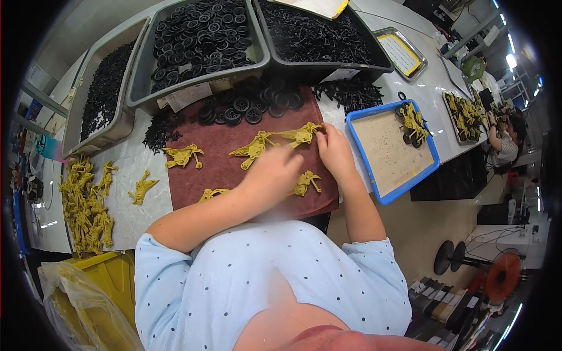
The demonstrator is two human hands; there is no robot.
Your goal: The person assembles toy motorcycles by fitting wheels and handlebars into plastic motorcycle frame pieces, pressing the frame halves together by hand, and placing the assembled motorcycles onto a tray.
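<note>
Both hands (304, 161) mid-mat (222, 169), borders crowded

Both bare forearms reach forward from short pale dotted sleeves. The left hand (274, 172) is a bit blurred, palm down, fingers curled loosely; the right hand (335, 151) sits just beside it, fingertips pinched forward.

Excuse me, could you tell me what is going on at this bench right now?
A person seated at a white table is handling mustard-yellow plastic parts on a maroon cloth. The right hand touches one yellow part at the cloth's far edge, while the left hand rests beside a second yellow part. More such pieces lie in a heap on the left. Grey bins of black wheels sit behind, and a blue tray holding a few assembled pieces stands to the right.
</note>
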